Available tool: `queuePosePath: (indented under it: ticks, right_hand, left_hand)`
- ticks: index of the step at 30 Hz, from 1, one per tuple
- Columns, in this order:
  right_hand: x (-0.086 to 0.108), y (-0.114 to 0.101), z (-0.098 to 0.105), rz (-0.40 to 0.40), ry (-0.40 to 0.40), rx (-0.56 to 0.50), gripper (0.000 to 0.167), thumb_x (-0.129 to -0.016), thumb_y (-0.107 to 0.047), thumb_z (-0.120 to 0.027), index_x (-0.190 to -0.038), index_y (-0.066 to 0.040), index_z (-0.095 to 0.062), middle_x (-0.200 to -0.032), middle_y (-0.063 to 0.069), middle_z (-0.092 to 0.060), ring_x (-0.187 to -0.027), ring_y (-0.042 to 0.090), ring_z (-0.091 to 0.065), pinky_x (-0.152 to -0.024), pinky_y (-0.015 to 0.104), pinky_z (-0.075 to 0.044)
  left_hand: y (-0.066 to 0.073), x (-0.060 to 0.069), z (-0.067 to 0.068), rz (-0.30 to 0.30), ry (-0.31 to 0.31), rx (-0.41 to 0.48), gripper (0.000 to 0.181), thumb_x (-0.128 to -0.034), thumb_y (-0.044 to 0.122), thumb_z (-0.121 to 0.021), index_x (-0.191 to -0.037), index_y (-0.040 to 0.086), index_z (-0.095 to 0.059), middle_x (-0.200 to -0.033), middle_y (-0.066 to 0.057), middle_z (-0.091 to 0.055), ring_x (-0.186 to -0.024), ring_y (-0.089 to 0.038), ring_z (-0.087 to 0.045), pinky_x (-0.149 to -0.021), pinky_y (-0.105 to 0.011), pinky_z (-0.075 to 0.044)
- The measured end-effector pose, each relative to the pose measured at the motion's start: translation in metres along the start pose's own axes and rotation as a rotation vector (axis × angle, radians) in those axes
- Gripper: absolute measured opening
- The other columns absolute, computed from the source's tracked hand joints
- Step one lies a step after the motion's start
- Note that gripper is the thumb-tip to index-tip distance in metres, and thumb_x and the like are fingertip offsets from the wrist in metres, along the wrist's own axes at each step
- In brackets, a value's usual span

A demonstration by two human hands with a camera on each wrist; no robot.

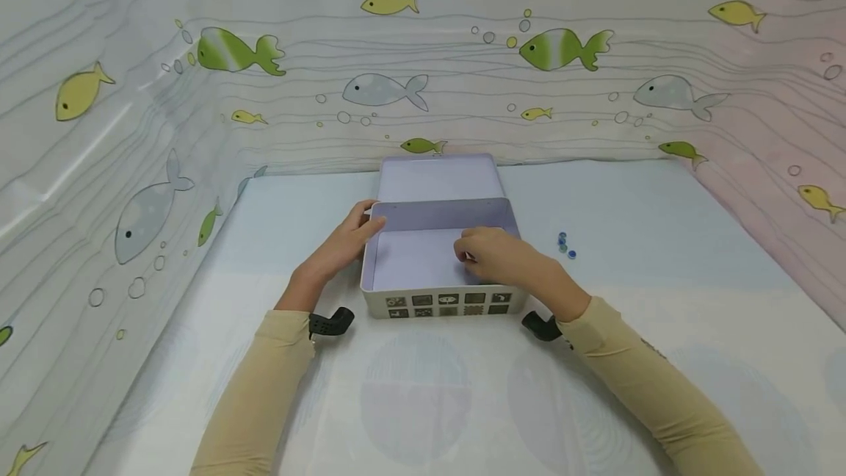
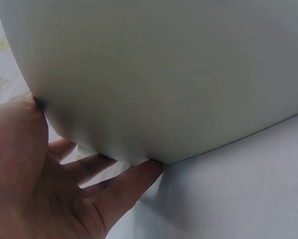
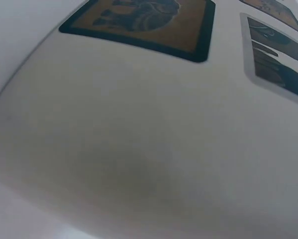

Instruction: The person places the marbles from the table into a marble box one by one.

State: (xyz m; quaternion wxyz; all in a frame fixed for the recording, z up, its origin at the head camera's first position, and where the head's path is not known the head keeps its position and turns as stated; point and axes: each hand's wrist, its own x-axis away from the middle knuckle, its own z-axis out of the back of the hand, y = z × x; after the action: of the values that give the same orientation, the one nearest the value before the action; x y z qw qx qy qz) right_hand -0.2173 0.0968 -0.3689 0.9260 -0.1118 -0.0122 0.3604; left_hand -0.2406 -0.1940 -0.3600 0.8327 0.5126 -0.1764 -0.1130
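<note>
A pale box (image 1: 423, 259) with a lilac inside and small square pictures along its front stands with its hinged lid (image 1: 439, 178) raised at the back. My left hand (image 1: 344, 244) grips the box's left side near the back corner, the thumb at the rim. In the left wrist view, the fingers (image 2: 124, 194) of that hand reach the lower edge of the plain side wall. Over the box's right half, my right hand (image 1: 496, 254) dips inside with curled fingers; whether they pinch anything is hidden. The right wrist view has only the picture-covered outer wall (image 3: 153, 129).
Several small blue and greenish glass-like pieces (image 1: 563, 242) lie on the white table (image 1: 410, 388) to the right of the box. A fish-patterned sheet (image 1: 449, 109) rises behind the table and along both sides.
</note>
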Motion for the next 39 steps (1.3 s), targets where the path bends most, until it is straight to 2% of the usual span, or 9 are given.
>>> queuePosePath:
  ticks: [6,21,24,29,31,36,39]
  right_hand:
    - [0.001,-0.004,0.003,-0.033,-0.004,-0.015,0.004,-0.092,-0.008,-0.067,-0.093,-0.008,-0.071,-0.088,0.001,-0.065,-0.078,0.014,-0.058,-0.071,0.03,-0.051]
    - [0.004,0.0,0.002,-0.039,0.046,-0.03,0.009,-0.092,-0.009,-0.067,-0.098,-0.01,-0.073,-0.094,-0.001,-0.066,-0.086,0.015,-0.063,-0.077,0.031,-0.054]
    - [0.004,0.0,0.004,-0.021,0.059,-0.03,0.01,-0.093,-0.008,-0.065,-0.099,-0.01,-0.073,-0.095,0.0,-0.067,-0.088,0.015,-0.063,-0.079,0.032,-0.054]
    - [0.007,0.001,0.011,-0.006,0.088,-0.046,0.013,-0.093,-0.006,-0.064,-0.102,-0.008,-0.073,-0.098,0.001,-0.068,-0.089,0.016,-0.063,-0.079,0.032,-0.054]
    - [0.009,0.003,0.014,-0.01,0.096,-0.047,0.013,-0.093,-0.006,-0.063,-0.103,-0.007,-0.073,-0.098,0.001,-0.068,-0.088,0.015,-0.063,-0.078,0.032,-0.054]
    - [0.017,0.013,0.021,-0.035,0.121,-0.042,0.013,-0.093,-0.004,-0.063,-0.102,-0.006,-0.072,-0.098,0.002,-0.067,-0.087,0.016,-0.061,-0.075,0.031,-0.053]
    - [0.02,0.02,0.025,-0.049,0.143,-0.048,0.013,-0.092,-0.003,-0.063,-0.101,-0.007,-0.072,-0.098,0.002,-0.067,-0.086,0.017,-0.06,-0.075,0.033,-0.052]
  left_hand:
    - [0.001,0.001,0.001,0.005,0.0,0.009,0.064,-0.1071,0.039,-0.04,-0.158,0.014,-0.011,-0.161,-0.021,-0.024,-0.145,-0.043,-0.033,-0.103,-0.06,-0.043]
    - [0.002,-0.002,0.0,0.014,-0.007,0.001,0.063,-0.107,0.038,-0.041,-0.158,0.016,-0.012,-0.16,-0.021,-0.027,-0.143,-0.042,-0.036,-0.097,-0.056,-0.048]
    - [-0.004,-0.005,0.002,0.017,-0.01,0.012,0.063,-0.1067,0.038,-0.042,-0.159,0.017,-0.011,-0.159,-0.02,-0.028,-0.141,-0.043,-0.038,-0.094,-0.054,-0.049]
    - [-0.019,-0.016,0.003,-0.001,0.013,0.0,0.066,-0.1044,0.048,-0.043,-0.158,0.023,-0.013,-0.158,-0.016,-0.03,-0.14,-0.038,-0.04,-0.093,-0.051,-0.049]
    - [-0.018,-0.015,0.003,-0.006,0.017,-0.007,0.067,-0.1042,0.048,-0.043,-0.158,0.023,-0.013,-0.159,-0.015,-0.03,-0.141,-0.037,-0.04,-0.094,-0.051,-0.049]
    - [-0.002,-0.005,0.002,0.011,0.0,0.008,0.064,-0.1062,0.039,-0.042,-0.158,0.016,-0.013,-0.159,-0.019,-0.028,-0.142,-0.041,-0.037,-0.095,-0.053,-0.048]
    - [0.001,-0.002,0.001,0.016,-0.006,0.009,0.063,-0.1067,0.037,-0.042,-0.158,0.015,-0.013,-0.159,-0.02,-0.028,-0.142,-0.042,-0.037,-0.096,-0.053,-0.048]
